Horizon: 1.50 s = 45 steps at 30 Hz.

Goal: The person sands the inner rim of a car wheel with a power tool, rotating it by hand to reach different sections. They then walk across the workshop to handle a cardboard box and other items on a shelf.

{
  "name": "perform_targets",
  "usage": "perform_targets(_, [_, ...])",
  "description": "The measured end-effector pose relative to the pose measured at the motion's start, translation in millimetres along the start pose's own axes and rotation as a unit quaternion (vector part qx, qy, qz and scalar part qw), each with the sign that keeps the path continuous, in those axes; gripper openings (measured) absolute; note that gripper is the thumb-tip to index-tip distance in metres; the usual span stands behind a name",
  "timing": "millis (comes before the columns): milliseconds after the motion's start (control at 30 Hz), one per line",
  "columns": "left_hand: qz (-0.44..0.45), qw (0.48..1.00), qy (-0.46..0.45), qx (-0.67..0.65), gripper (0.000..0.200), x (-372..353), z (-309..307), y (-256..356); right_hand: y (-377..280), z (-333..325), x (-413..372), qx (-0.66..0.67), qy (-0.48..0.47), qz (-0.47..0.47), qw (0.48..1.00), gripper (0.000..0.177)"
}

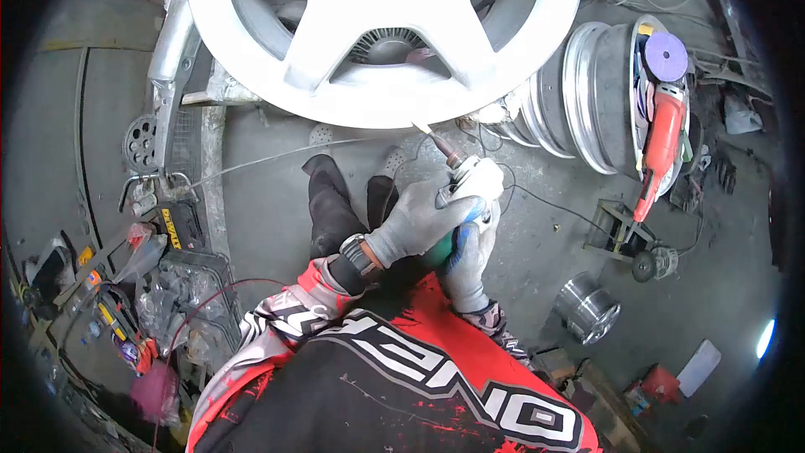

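Note:
Both my hands wear grey work gloves and are closed around a hand-held power tool with a dark, tapered nose and a pale pointed tip. My left hand, with a watch at the wrist, wraps the tool's front part. Just behind and to the right, my right hand grips its body, which is mostly hidden; a bit of green shows between the hands. The tip points up and left, at the lower rim of a white five-spoke wheel; whether it touches cannot be told.
Bare metal wheel rims lie on their sides at right, with a red angle grinder and a purple disc on them. A small motor and a metal cylinder stand on the floor. Cluttered cases fill the left.

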State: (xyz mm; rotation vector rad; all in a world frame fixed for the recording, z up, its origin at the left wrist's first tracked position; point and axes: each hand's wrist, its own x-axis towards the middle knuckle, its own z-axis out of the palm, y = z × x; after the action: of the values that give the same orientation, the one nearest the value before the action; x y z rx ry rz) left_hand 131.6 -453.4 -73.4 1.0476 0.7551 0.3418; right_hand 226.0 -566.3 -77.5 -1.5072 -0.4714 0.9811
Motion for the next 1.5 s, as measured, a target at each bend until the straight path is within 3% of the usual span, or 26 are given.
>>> perform_targets(133, [0.072,0.997,-0.025,-0.032,0.039,16.8,5.5,5.2,-5.9,-0.6,6.9,0.022,0.045,0.007,0.999,0.071])
perform_targets(200, [0.321,0.926,-0.022,0.195,0.035,33.7,8.1,0.9,-10.9,-6.0,13.9,-0.008,0.082,-0.040,0.996,0.066])
perform_targets(300, [0.283,0.948,-0.059,0.130,0.032,41.8,11.3,13.9,-15.1,-7.1,22.0,0.008,0.116,-0.068,0.991,0.053])
perform_targets(333, [0.203,0.976,-0.061,0.049,0.031,40.8,14.5,21.5,-15.2,-8.9,23.3,-0.010,0.110,-0.087,0.990,0.049])
perform_targets(367, [0.203,0.976,-0.060,0.048,0.031,39.7,13.8,22.1,-16.0,-7.9,22.3,-0.010,0.110,-0.086,0.990,0.049])
perform_targets(433, [0.179,0.980,-0.072,0.042,0.031,37.0,9.6,21.9,-20.7,-2.0,19.2,0.000,0.116,-0.053,0.992,0.061])
perform_targets(567, [0.162,0.986,-0.029,0.027,0.035,22.3,5.4,8.8,-1.7,-6.9,8.8,-0.079,0.082,-0.059,0.992,0.065])
perform_targets(633, [0.039,0.998,-0.038,-0.006,0.038,9.1,-4.0,17.6,2.8,3.0,2.2,0.008,0.057,-0.003,0.998,0.070])
perform_targets(667, [0.030,0.999,-0.027,0.001,0.040,9.4,-4.9,-6.1,1.5,5.6,0.6,0.029,0.044,0.010,0.999,0.072])
perform_targets(800, [0.023,0.998,-0.011,-0.051,0.037,4.7,-5.0,0.7,-4.5,9.4,2.5,0.016,0.034,0.008,0.999,0.072])
perform_targets(900, [0.064,0.997,-0.047,-0.016,0.035,25.4,-1.8,-3.1,-12.5,0.7,10.2,-0.028,0.039,-0.003,0.999,0.069])
perform_targets(933, [0.223,0.966,-0.048,0.122,0.035,34.0,-1.5,-2.7,-14.9,-0.8,13.0,-0.046,0.067,-0.026,0.996,0.068])
perform_targets(967, [0.373,0.891,-0.046,0.255,0.034,39.2,1.2,-2.5,-17.9,-0.8,15.2,-0.064,0.095,-0.049,0.992,0.067])
perform_targets(1000, [0.164,0.982,-0.076,0.048,0.033,35.8,5.8,22.6,-26.8,2.5,17.1,-0.027,0.109,-0.031,0.993,0.067])
perform_targets(1100, [0.092,0.990,-0.098,0.029,0.031,39.0,5.9,35.2,-24.0,-0.8,22.4,-0.035,0.130,-0.069,0.988,0.066])
perform_targets(1200, [0.112,0.991,-0.073,-0.015,0.031,34.1,5.3,21.7,-18.1,-1.7,19.6,-0.095,0.112,-0.057,0.988,0.067])
perform_targets(1300, [0.121,0.991,-0.039,0.043,0.032,26.3,0.1,1.7,-7.7,2.9,8.3,-0.033,0.063,-0.034,0.997,0.068])
perform_targets(1333, [0.045,0.997,-0.061,-0.023,0.033,18.6,-4.8,6.1,-6.4,8.5,5.8,0.012,0.066,-0.010,0.998,0.069])
perform_targets(1500, [0.021,0.996,-0.040,-0.078,0.033,10.4,-7.9,-5.2,-2.8,12.8,4.1,0.015,0.049,0.013,0.999,0.071])
